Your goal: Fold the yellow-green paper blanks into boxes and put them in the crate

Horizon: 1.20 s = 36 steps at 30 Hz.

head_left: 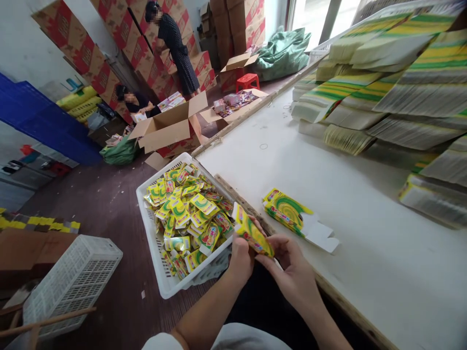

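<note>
Head view: two hands gripping one yellow-and-green carton [253, 232]

The left hand [241, 253] is wrapped around the carton, thumb on the near side and fingers partly hidden behind it. The right hand [292, 267] pinches its lower end between thumb and fingers. The carton is tilted, its upper end leaning away to the left, and it is held just off the near edge of the white table [386, 277].

Immediately left of the grip is a white basket [182, 286], heaped with small yellow-and-green packs [180, 211]. Just right of the grip, a second carton [286, 211] lies on the table, its white flaps [319, 231] spread out on the side away from the basket. Farther right and beyond the grip rise blurred stacks of flat cartons [408, 92].

Well beyond the grip, ahead and to the left, is a cardboard box [166, 136] with raised flaps; behind it one person [178, 58] stands and another [140, 107] is low down. A white crate [73, 282] sits far left of the grip, on the floor [120, 248].
</note>
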Each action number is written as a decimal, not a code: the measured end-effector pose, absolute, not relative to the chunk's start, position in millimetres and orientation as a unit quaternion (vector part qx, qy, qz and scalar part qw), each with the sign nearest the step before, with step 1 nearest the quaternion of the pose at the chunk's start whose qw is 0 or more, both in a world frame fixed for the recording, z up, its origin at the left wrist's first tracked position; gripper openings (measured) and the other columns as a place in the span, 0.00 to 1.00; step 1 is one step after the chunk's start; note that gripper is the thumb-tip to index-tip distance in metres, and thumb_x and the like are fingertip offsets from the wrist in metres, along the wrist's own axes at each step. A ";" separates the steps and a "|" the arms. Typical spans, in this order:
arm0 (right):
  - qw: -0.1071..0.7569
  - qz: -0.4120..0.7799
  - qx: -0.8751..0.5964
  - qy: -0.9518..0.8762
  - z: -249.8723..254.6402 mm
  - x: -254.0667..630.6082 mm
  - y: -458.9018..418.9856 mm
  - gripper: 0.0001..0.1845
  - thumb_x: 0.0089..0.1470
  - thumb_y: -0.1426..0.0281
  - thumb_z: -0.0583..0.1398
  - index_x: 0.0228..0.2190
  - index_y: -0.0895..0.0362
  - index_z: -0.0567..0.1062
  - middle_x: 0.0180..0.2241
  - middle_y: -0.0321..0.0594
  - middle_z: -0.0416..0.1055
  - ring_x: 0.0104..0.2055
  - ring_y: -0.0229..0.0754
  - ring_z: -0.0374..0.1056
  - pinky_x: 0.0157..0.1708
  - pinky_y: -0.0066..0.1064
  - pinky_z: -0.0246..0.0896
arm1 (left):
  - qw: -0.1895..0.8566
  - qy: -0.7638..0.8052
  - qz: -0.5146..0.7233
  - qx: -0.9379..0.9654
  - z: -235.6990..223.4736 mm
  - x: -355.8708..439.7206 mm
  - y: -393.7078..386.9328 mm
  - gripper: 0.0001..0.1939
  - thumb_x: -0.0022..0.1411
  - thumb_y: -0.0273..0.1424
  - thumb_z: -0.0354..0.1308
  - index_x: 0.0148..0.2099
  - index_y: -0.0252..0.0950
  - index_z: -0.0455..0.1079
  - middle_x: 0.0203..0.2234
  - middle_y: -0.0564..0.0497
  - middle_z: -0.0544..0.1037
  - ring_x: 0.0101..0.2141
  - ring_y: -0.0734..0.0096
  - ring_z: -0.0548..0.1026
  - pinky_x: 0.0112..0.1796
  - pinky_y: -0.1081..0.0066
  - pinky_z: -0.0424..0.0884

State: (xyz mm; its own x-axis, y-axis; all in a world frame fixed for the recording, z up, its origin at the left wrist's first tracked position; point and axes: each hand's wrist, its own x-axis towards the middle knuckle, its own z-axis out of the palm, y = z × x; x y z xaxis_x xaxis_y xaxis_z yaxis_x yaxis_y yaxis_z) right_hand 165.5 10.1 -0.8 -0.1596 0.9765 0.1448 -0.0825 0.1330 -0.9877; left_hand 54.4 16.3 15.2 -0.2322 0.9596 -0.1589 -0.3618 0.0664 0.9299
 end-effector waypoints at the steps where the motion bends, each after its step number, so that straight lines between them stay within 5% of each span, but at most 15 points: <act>1: 0.515 0.523 -0.399 -0.548 -2.2 167.4 12.7 0.15 0.54 0.60 0.68 0.40 0.53 0.75 0.34 0.39 0.76 0.35 0.43 0.75 0.35 0.33 0.76 | 0.533 0.488 0.622 0.301 12.7 53.1 15.5 0.43 0.41 0.75 0.55 0.38 0.40 0.70 0.30 0.48 0.74 0.33 0.63 0.72 0.35 0.64 0.71; 4: 0.508 0.519 -0.391 -0.566 -1.1 171.7 17.4 0.11 0.58 0.59 0.66 0.36 0.53 0.77 0.31 0.38 0.77 0.31 0.43 0.75 0.30 0.32 0.75 | 0.474 0.515 0.665 0.259 5.6 47.6 17.1 0.29 0.46 0.60 0.69 0.34 0.40 0.72 0.27 0.52 0.75 0.28 0.69 0.70 0.32 0.69 0.70; 7: 0.508 0.468 -0.395 -0.606 6.3 178.4 19.8 0.10 0.60 0.62 0.64 0.28 0.53 0.76 0.25 0.35 0.73 0.25 0.41 0.71 0.24 0.30 0.70 | 0.444 0.556 0.645 0.279 5.8 36.8 18.0 0.24 0.51 0.55 0.69 0.29 0.38 0.72 0.24 0.53 0.74 0.26 0.72 0.70 0.32 0.70 0.69; 11: 0.515 0.319 -0.412 -0.680 19.3 198.0 27.1 0.06 0.62 0.70 0.63 0.40 0.49 0.80 0.33 0.35 0.78 0.33 0.42 0.74 0.33 0.33 0.71 | 0.336 0.576 0.635 0.390 36.8 14.0 4.4 0.19 0.61 0.49 0.64 0.46 0.42 0.75 0.43 0.48 0.80 0.44 0.62 0.77 0.46 0.64 0.74; 14: 0.490 0.173 -0.395 -0.758 25.6 206.9 31.8 0.15 0.62 0.76 0.60 0.45 0.46 0.80 0.36 0.36 0.79 0.39 0.45 0.73 0.45 0.41 0.68 | 0.216 0.563 0.598 0.528 71.2 3.3 -9.6 0.32 0.58 0.48 0.67 0.61 0.47 0.67 0.57 0.45 0.73 0.58 0.54 0.71 0.57 0.56 0.69; 17: 0.464 0.137 -0.307 -0.819 26.6 203.6 30.4 0.19 0.63 0.79 0.58 0.46 0.44 0.79 0.37 0.34 0.80 0.44 0.46 0.73 0.61 0.47 0.57 | 0.258 0.587 0.418 0.643 85.5 5.7 -12.1 0.48 0.46 0.44 0.76 0.67 0.46 0.61 0.62 0.42 0.69 0.63 0.46 0.66 0.63 0.51 0.62; 20: 0.493 0.160 -0.310 -0.797 22.8 198.2 24.0 0.22 0.61 0.76 0.61 0.52 0.42 0.77 0.45 0.36 0.78 0.55 0.50 0.70 0.69 0.51 0.46 | 0.352 0.601 0.307 0.649 72.5 14.7 -6.2 0.38 0.49 0.40 0.74 0.62 0.43 0.66 0.51 0.44 0.77 0.50 0.50 0.77 0.53 0.56 0.72; 24: 0.556 0.326 -0.436 -0.628 14.6 194.7 13.6 0.39 0.59 0.63 0.65 0.68 0.46 0.59 0.65 0.48 0.64 0.68 0.58 0.59 0.66 0.58 0.57 | 0.343 0.624 0.318 0.625 44.9 28.0 -7.2 0.30 0.52 0.42 0.71 0.55 0.40 0.68 0.44 0.45 0.78 0.42 0.55 0.78 0.44 0.61 0.75; 30: 0.390 0.693 -0.360 -0.489 6.9 186.7 11.2 0.30 0.63 0.54 0.60 0.63 0.47 0.66 0.64 0.46 0.68 0.65 0.54 0.65 0.65 0.49 0.62 | 0.212 0.476 0.358 0.775 26.1 37.5 -11.0 0.39 0.53 0.33 0.66 0.65 0.40 0.56 0.51 0.42 0.76 0.49 0.53 0.77 0.49 0.57 0.75; 36: 0.447 0.647 -0.345 -0.511 -2.9 184.9 9.4 0.38 0.63 0.48 0.57 0.68 0.48 0.57 0.65 0.49 0.66 0.68 0.56 0.61 0.65 0.53 0.60 | 0.204 0.503 0.363 0.757 20.3 29.8 -9.1 0.35 0.52 0.35 0.67 0.59 0.43 0.57 0.43 0.49 0.76 0.40 0.62 0.78 0.40 0.65 0.76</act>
State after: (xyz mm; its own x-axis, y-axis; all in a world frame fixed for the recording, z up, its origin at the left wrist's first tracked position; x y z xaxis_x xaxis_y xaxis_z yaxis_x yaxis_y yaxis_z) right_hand 184.9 9.4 -2.9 -0.3616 0.9323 0.0107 -0.2262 -0.0766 -0.9711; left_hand 29.8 -9.1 20.3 0.2302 0.9102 0.3442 0.6134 -0.4103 0.6748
